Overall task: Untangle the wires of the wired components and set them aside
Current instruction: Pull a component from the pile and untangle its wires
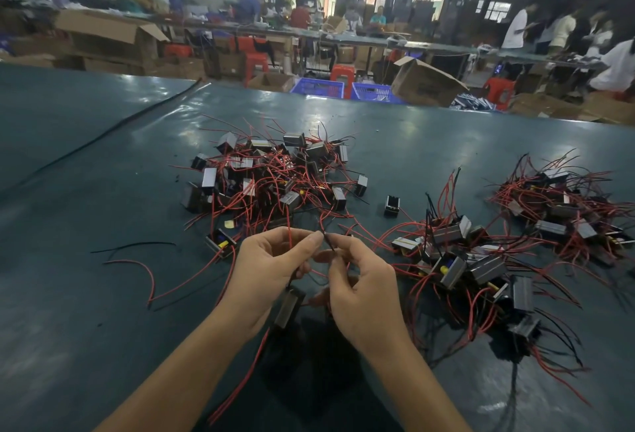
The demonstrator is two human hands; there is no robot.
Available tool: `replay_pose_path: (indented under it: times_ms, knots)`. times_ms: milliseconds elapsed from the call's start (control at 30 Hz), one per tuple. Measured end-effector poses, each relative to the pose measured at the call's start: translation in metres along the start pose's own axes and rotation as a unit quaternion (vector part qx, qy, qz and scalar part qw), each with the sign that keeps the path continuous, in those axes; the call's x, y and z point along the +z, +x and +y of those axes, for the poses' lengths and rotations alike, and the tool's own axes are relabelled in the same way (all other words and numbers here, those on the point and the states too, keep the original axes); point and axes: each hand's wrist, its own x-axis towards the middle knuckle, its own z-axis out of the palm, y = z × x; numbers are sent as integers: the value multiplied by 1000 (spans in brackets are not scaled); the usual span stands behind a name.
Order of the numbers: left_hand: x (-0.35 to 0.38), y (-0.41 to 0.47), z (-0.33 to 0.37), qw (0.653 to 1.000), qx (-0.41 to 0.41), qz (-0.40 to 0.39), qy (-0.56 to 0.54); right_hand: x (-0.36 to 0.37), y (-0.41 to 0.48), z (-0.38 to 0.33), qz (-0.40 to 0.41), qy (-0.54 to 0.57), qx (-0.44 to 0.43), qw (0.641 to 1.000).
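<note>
A tangled heap of small black wired components (pixel 275 174) with red and black wires lies mid-table. My left hand (pixel 271 263) pinches a thin wire at its fingertips, and a black component (pixel 290 306) hangs below its palm. My right hand (pixel 360 280) pinches the black wire (pixel 329 241) right beside the left fingertips. A red wire (pixel 240 383) trails down between my forearms. Sorted components lie in a pile at the right (pixel 464 260) and another at the far right (pixel 563 211).
The dark green table (pixel 86 328) carries loose red and black wires (pixel 144 266) at the left and one single component (pixel 391 205) between the piles. A black strip (pixel 113 129) crosses the left side. Cardboard boxes, blue crates, red stools and people stand beyond the far edge.
</note>
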Motion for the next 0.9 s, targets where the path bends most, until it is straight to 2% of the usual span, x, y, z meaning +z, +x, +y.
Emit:
replay_pose_path:
  times_ms: [400,900]
  knots:
    - [1,-1,2,997,68,15,43,2,-4,-7,-10,22,21,999]
    - [2,2,-1,994,70,65,49,6,-6,-5,-14,27,5,1000]
